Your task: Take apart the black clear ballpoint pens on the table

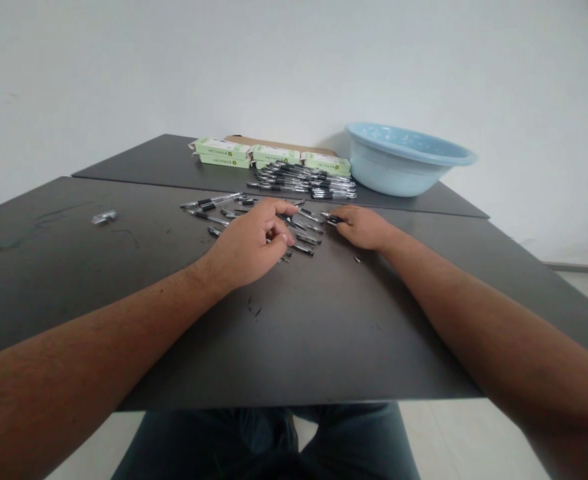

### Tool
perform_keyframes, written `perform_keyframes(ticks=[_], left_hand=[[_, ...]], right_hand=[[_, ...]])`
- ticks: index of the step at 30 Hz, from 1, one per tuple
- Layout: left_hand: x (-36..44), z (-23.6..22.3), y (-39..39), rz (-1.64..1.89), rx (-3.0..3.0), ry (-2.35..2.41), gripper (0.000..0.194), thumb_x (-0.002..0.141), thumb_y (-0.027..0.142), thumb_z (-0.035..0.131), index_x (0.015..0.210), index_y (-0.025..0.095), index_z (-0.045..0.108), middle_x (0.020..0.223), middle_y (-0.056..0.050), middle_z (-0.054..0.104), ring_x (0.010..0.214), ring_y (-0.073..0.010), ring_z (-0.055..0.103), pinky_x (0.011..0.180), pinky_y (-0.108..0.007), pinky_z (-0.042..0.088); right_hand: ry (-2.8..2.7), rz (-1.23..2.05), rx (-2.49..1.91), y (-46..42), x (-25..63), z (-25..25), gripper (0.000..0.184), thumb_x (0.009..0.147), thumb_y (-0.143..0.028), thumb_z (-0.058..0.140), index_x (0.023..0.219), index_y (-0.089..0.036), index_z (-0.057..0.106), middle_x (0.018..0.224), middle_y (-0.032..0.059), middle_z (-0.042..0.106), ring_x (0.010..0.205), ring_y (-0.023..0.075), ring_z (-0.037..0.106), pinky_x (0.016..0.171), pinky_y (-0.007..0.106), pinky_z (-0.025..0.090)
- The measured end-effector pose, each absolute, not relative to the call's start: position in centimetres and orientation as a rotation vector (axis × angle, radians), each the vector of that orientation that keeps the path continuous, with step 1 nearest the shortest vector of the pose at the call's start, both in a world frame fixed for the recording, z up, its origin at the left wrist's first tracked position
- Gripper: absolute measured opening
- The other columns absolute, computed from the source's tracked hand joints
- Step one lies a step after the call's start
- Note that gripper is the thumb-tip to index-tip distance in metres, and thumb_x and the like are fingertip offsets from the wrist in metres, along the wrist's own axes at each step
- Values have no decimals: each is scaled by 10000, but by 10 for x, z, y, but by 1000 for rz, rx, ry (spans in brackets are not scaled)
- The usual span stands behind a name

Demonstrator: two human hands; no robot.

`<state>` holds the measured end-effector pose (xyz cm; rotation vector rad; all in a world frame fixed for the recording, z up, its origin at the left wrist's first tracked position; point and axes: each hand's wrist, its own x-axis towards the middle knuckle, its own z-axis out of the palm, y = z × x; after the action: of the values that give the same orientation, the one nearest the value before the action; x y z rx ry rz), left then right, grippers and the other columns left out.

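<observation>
Loose gel pens and pen parts (304, 238), with clear barrels and black grips, lie scattered at the middle of the table. Over them hovers my left hand (249, 243), its index finger reaching out and its other fingers loosely bent and apart, with nothing visible in it. My right hand (361, 225) rests on the table to the right of the scatter. Its fingers are closed on a pen (330, 218), whose clear and black end sticks out to the left; the rest is hidden. A tiny pen tip (357, 260) lies just below this hand.
Behind the scatter is a stack of pens (294, 177). Green and white boxes (224, 153) and a light blue basin (399, 167) stand at the back by the wall. A small clear crumpled item (104, 217) lies at left on the dark table (299, 347).
</observation>
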<state>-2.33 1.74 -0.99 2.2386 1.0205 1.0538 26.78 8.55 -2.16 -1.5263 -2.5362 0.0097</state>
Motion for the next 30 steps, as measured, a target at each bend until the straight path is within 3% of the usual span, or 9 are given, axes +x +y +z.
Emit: perform_keyframes(ticks=[12, 18, 23, 30], left_hand=[[-23, -9, 17, 1040, 2249, 1035, 401, 869, 179, 587, 1270, 189, 566, 906, -28, 766, 794, -181, 733, 701, -280, 544], [-23, -10, 17, 1054, 2236, 1028, 417, 867, 177, 587, 1283, 198, 558, 879, -16, 762, 767, -177, 725, 708, -285, 546], [-25, -10, 18, 1026, 2261, 1039, 400, 875, 185, 589, 1274, 197, 562, 895, -19, 768, 792, -180, 732, 712, -285, 545], [-25, -11, 19, 1030, 2284, 1019, 398, 884, 187, 585, 1282, 185, 565, 881, -19, 762, 838, -188, 742, 743, -287, 549]], right_hand=[[-2481, -4, -1635, 83, 272, -17, 429, 924, -231, 520, 1306, -194, 712, 1308, 104, 729, 1171, 297, 669, 995, 368, 496], [-2462, -47, -1745, 84, 279, -13, 302, 936, -278, 522, 1064, -215, 788, 1081, 99, 792, 983, 270, 697, 821, 327, 489], [-2401, -36, -1816, 87, 286, -13, 363, 968, -366, 483, 909, -190, 794, 908, 105, 787, 817, 240, 676, 698, 313, 444], [-2313, -10, -1864, 84, 287, -10, 403, 963, -404, 461, 871, -187, 787, 792, 92, 744, 731, 233, 633, 642, 330, 399]])
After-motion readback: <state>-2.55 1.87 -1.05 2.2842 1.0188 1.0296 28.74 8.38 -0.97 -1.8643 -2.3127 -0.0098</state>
